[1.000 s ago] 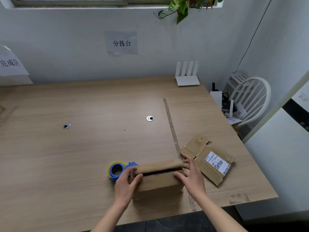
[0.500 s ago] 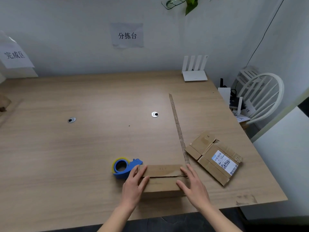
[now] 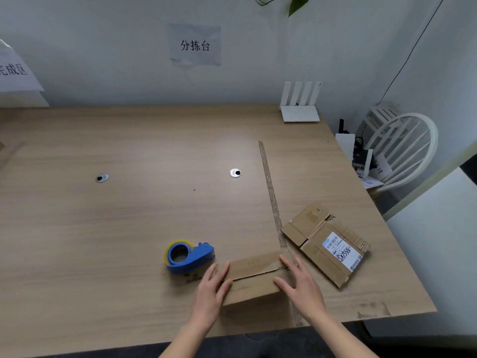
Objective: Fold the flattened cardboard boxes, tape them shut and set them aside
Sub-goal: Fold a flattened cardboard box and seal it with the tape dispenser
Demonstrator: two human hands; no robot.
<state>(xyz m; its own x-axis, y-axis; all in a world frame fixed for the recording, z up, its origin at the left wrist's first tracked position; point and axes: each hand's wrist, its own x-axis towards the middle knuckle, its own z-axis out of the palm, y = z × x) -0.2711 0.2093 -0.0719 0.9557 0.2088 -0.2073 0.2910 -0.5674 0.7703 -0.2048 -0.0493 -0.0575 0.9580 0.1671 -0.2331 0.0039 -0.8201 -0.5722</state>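
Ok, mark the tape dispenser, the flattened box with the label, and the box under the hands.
tape dispenser [image 3: 189, 255]: head view, on its blue body beside the roll.
flattened box [image 3: 325, 243]: head view, on bare cardboard left of the white label.
folded box [image 3: 254, 276]: head view, on its closed top flaps.

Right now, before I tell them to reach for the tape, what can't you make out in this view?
- Box: both ends are covered by the left hand and right hand; whether its flap seam carries tape is not visible.
- Label on the flat box: print too small to read.
- Dispenser: its cutter end faces away, loose tape end unseen.
- Left wall sign: cut off by the frame edge.
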